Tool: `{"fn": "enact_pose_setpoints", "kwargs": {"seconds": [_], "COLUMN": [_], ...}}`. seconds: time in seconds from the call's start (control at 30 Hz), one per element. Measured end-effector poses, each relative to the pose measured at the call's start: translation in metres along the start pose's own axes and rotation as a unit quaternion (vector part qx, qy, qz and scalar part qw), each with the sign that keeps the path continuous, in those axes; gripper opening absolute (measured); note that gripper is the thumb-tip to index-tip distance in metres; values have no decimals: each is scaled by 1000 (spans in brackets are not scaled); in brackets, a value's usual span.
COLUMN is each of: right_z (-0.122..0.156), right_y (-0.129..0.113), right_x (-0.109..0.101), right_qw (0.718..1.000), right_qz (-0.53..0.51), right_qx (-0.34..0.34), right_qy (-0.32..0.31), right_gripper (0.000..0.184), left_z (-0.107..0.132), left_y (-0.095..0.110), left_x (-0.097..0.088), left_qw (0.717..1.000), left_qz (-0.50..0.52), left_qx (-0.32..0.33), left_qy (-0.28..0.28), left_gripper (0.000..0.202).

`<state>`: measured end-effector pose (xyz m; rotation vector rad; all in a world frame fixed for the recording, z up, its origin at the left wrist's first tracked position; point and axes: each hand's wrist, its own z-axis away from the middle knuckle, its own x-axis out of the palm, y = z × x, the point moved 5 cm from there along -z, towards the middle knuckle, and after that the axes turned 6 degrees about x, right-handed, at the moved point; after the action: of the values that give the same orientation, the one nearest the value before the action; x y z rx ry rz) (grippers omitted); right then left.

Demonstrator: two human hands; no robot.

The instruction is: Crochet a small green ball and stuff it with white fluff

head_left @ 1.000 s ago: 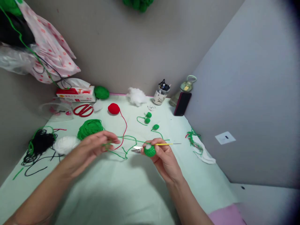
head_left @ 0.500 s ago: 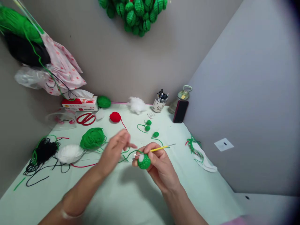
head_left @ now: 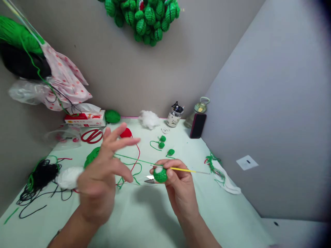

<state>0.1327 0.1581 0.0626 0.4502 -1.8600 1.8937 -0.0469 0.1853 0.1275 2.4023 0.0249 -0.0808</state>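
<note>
My right hand is closed around a small green crocheted ball, whose opening shows white stuffing. The same hand grips a crochet hook with a yellow handle, its tip at the ball's top. Pointed metal blades jut out to the left beneath the ball; their handle is mostly hidden. My left hand is raised, blurred, with fingers spread. A taut strand of green yarn runs from the ball to between its fingers; whether it is wrapped there I cannot make out.
Behind my left hand are a green yarn ball, white yarn, black yarn, and red scissors. Small green crocheted pieces, white stuffing, a pen cup and a phone sit farther back.
My left hand has moved left, away from the ball, and its fingers have spread. The green strand has drawn tight. The hook has shifted right and the blades show more.
</note>
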Motion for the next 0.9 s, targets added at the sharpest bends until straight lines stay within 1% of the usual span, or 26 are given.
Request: {"fn": "enact_pose_setpoints", "kwargs": {"seconds": [0.03, 0.07, 0.1, 0.13, 0.17, 0.2, 0.27, 0.33, 0.4, 0.47, 0.53, 0.6, 0.7, 0.8, 0.87, 0.9], "right_z": [0, 1, 1, 1, 1, 1, 2, 3, 4, 6, 8, 11, 14, 15, 12, 10], "right_y": [0, 0, 1, 1, 2, 3, 3, 3, 4, 5, 7, 9, 13, 14, 12, 10], "right_x": [0, -1, -3, -5, -7, -10, -14, -15, -13, -9, -5, -2, -1, -3, -5, -6], "right_qw": [1000, 1000, 999, 999, 997, 996, 992, 988, 986, 986, 987, 984, 977, 973, 971, 970], "right_qz": [4, 10, 17, 26, 35, 44, 58, 66, 69, 68, 65, 69, 93, 113, 134, 154], "right_qx": [-5, -9, -13, -19, -24, -31, -48, -68, -87, -99, -114, -133, -151, -158, -159, -160], "right_qy": [6, 15, 27, 41, 57, 74, 104, 124, 127, 113, 98, 99, 115, 128, 115, 94], "right_gripper": [17, 18, 19, 21, 22, 23, 23, 20, 17, 12, 8, 4, 2, 6, 8, 10], "left_z": [7, 15, 20, 24, 26, 28, 31, 37, 45, 54, 61, 65, 67, 63, 57, 54], "left_y": [-3, -10, -16, -22, -26, -29, -29, -27, -26, -25, -27, -29, -31, -28, -25, -23], "left_x": [11, 19, 23, 26, 27, 28, 28, 30, 33, 40, 44, 47, 48, 47, 47, 47], "left_qw": [991, 976, 963, 952, 945, 941, 944, 961, 978, 985, 989, 991, 991, 987, 981, 979], "left_qz": [-79, -144, -188, -227, -259, -283, -293, -251, -187, -143, -110, -92, -95, -138, -175, -189], "left_qx": [61, 87, 107, 113, 109, 103, 74, 31, -15, -38, -61, -75, -74, -42, -9, 5], "left_qy": [-86, -140, -161, -172, -165, -155, -132, -113, -95, -87, -72, -58, -58, -69, -79, -82], "left_gripper": [68, 65, 60, 52, 44, 43, 58, 66, 69, 76, 76, 74, 72, 70, 67, 65]}}
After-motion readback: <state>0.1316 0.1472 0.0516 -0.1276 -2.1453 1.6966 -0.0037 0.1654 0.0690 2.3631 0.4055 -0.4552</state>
